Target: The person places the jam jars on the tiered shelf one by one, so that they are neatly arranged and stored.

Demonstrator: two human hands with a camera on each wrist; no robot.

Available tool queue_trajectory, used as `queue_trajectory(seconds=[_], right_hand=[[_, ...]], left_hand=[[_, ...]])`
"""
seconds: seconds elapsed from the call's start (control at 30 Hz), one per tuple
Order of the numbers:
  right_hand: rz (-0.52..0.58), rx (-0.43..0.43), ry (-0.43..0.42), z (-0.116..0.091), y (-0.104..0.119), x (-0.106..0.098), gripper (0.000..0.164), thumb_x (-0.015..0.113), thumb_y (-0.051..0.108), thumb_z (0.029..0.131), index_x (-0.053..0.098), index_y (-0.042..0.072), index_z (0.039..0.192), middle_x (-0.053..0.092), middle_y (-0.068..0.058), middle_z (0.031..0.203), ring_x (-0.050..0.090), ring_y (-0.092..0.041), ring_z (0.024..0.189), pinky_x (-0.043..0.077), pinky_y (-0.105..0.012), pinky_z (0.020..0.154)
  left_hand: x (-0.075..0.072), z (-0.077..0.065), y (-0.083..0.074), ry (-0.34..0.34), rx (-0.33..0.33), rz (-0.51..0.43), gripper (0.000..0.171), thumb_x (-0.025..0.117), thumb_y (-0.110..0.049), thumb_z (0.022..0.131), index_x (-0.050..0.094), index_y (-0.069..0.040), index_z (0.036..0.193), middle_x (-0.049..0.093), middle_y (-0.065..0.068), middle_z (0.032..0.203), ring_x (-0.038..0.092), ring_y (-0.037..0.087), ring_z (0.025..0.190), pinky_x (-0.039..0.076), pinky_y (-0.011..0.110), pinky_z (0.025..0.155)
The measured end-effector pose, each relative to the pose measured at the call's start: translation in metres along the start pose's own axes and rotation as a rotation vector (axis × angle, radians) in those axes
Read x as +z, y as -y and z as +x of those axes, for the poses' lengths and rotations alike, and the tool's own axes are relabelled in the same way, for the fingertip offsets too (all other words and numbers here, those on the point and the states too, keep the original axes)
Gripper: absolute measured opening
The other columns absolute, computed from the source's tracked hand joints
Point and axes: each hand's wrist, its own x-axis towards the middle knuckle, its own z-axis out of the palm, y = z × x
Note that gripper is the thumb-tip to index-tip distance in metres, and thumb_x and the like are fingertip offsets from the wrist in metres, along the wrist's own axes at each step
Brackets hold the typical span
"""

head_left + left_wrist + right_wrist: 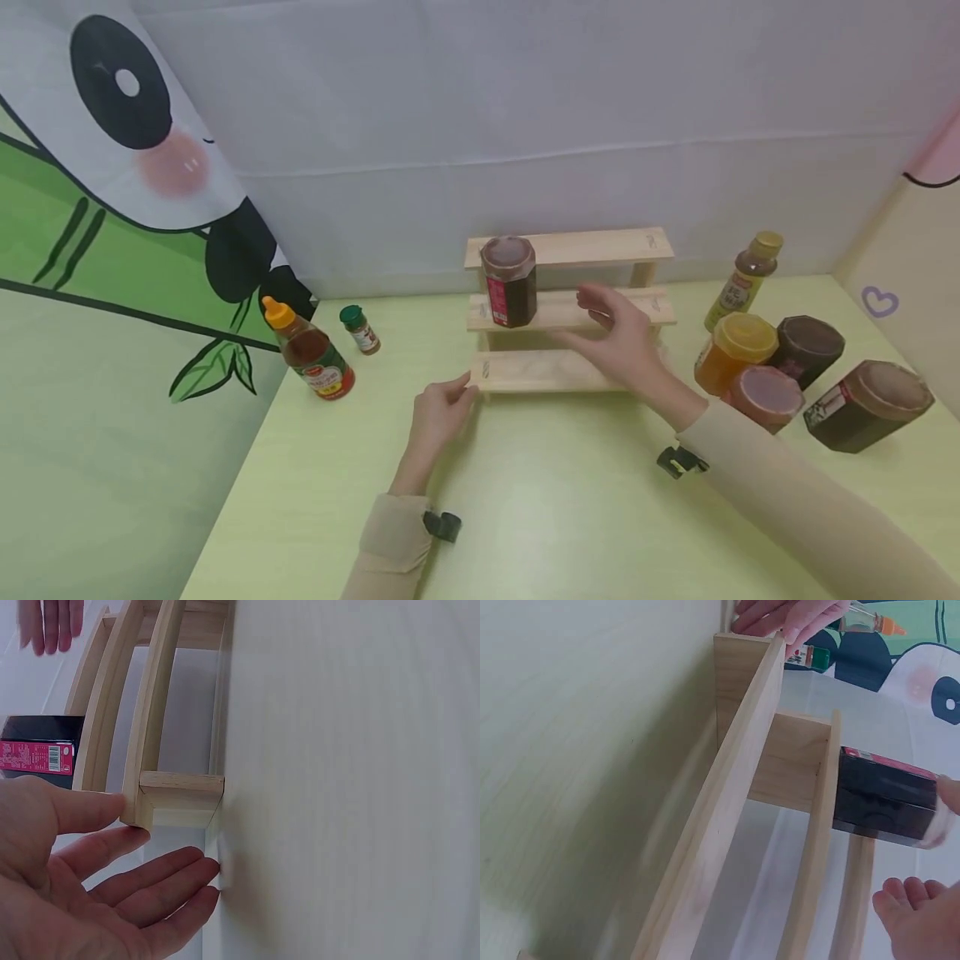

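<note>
A three-tier wooden rack (pixel 551 371) stands on the table. On its middle tier, at the left end, a dark jar (pixel 517 300) with a pinkish-red label stands upright. My left hand (pixel 437 414) pinches the front left corner of the lowest board between thumb and forefinger; the other fingers (pixel 161 889) extend below it. Over the lower tiers, to the right of the jar, is my right hand (pixel 622 340). Its thumb and fingers are spread apart, holding nothing, and a gap separates it from the jar.
A honey squeeze bottle (pixel 318 362) and a small green-capped shaker (pixel 362 331) stand left of the rack. To its right are a yellow-capped bottle (pixel 742 283), an orange jar (pixel 731 354), a reddish jar (pixel 765 396) and dark jars (pixel 862 408). A printed cloth (pixel 375 125) hangs behind.
</note>
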Motion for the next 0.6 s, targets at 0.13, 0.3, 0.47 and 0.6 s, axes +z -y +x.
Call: queue_trajectory(seconds=[0.13, 0.3, 0.47, 0.6], right_hand=[[-0.080, -0.046, -0.014, -0.016, -0.001, -0.017, 0.070, 0.085, 0.025, 0.073, 0.053, 0.004, 0.132, 0.058, -0.009, 0.126, 0.054, -0.023, 0.114, 0.042, -0.036, 0.096], [-0.149, 0.002, -0.005, -0.033, -0.001, -0.038, 0.074, 0.085, 0.031, 0.073, 0.051, 0.008, 0.135, 0.056, -0.010, 0.129, 0.051, -0.026, 0.118, 0.040, -0.045, 0.097], [-0.137, 0.033, -0.055, -0.049, 0.000, -0.057, 0.069, 0.084, 0.024, 0.074, 0.052, 0.005, 0.132, 0.055, -0.011, 0.130, 0.048, -0.025, 0.123, 0.035, -0.040, 0.102], [-0.192, 0.024, -0.103, -0.061, -0.004, -0.068, 0.067, 0.084, 0.023, 0.074, 0.053, 0.005, 0.131, 0.056, -0.011, 0.128, 0.048, -0.025, 0.123, 0.037, -0.036, 0.101]], left_hand=[[0.000, -0.002, 0.001, 0.000, 0.012, 0.001, 0.034, 0.063, -0.027, 0.093, 0.066, -0.009, 0.122, 0.071, 0.009, 0.097, 0.059, 0.013, 0.060, 0.048, 0.029, 0.053], [0.001, -0.004, 0.001, -0.011, 0.025, 0.002, 0.034, 0.064, -0.027, 0.093, 0.066, -0.009, 0.122, 0.071, 0.008, 0.095, 0.059, 0.013, 0.062, 0.048, 0.029, 0.055], [0.001, -0.003, 0.001, -0.016, 0.032, 0.010, 0.034, 0.064, -0.026, 0.093, 0.066, -0.009, 0.122, 0.071, 0.009, 0.096, 0.062, 0.014, 0.067, 0.049, 0.030, 0.057], [0.002, -0.002, 0.001, -0.016, 0.025, 0.015, 0.034, 0.064, -0.027, 0.093, 0.066, -0.009, 0.121, 0.071, 0.008, 0.097, 0.065, 0.015, 0.072, 0.051, 0.031, 0.060]])
